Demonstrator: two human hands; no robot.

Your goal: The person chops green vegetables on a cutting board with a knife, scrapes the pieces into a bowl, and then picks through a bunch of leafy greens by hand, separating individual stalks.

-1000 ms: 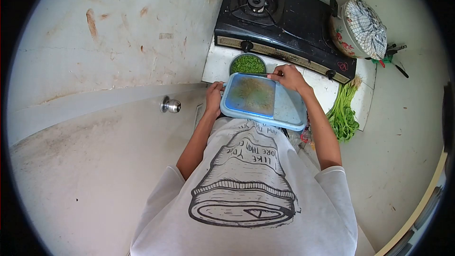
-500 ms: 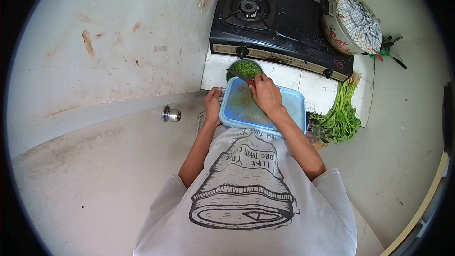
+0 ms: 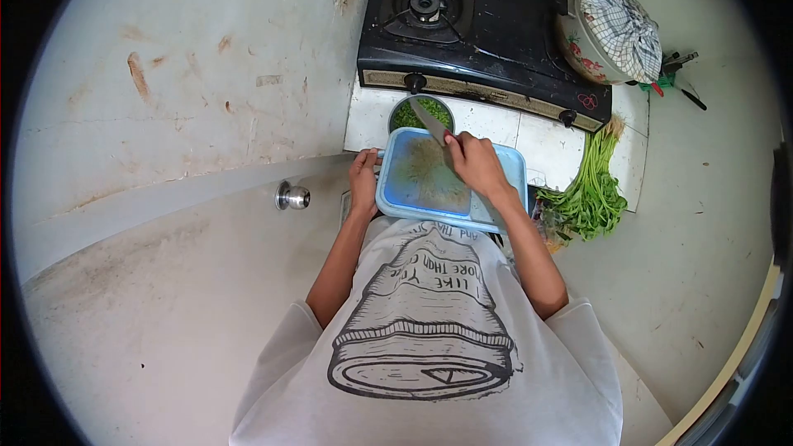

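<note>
My right hand (image 3: 477, 163) is closed on the handle of a knife (image 3: 430, 121), whose blade points up and left over the near part of a round bowl (image 3: 429, 107) of chopped greens. Beneath that hand is a light blue tray (image 3: 515, 167) with a darker blue board (image 3: 425, 173), stained green and brown. With my left hand (image 3: 363, 175) I grip the tray by its left edge, the fingers bent at the rim. The tray's far edge meets the near side of the bowl.
A black stove (image 3: 496, 41) stands beyond the bowl on a white tiled counter (image 3: 483, 122). On its right is a pot (image 3: 582, 49) covered with a checked cloth. Leafy stems (image 3: 591, 190) lie to the tray's right. A door knob (image 3: 293, 197) is at the left.
The knife blade has turned to point more steeply away from me, its flat side now showing. My right hand has shifted slightly right relative to the board. The whole view has shifted a little.
</note>
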